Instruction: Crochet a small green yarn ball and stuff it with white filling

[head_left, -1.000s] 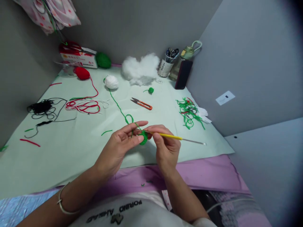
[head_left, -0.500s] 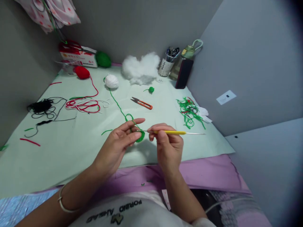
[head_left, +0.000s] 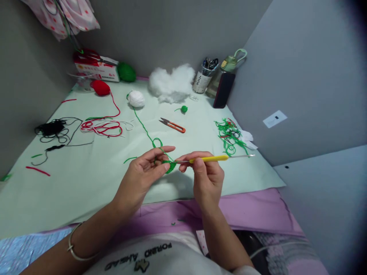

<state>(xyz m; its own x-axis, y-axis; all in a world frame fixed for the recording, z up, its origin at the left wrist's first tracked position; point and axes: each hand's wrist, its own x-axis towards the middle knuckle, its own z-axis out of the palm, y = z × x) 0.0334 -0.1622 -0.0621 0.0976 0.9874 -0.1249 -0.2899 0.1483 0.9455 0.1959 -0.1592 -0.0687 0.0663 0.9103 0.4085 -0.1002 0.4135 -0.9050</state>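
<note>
Between the thumb and fingers of my left hand is a small green crocheted piece. Green yarn runs from near the white yarn ball, loops on the cloth and passes over my left index finger, which is stretched out. My right hand is closed round the yellow handle of a crochet hook. The hook's left tip meets the top edge of the green piece, and its other thin metal end points right.
Orange snips and a small green ball lie beyond my hands. White stuffing, a pen cup and a phone stand at the back. Yarn scraps are right; black yarn and red yarn left.
The hook's handle has shifted slightly right and its right end has tilted up. My right hand has moved a little right, and the green piece has turned slightly in my left fingers.
</note>
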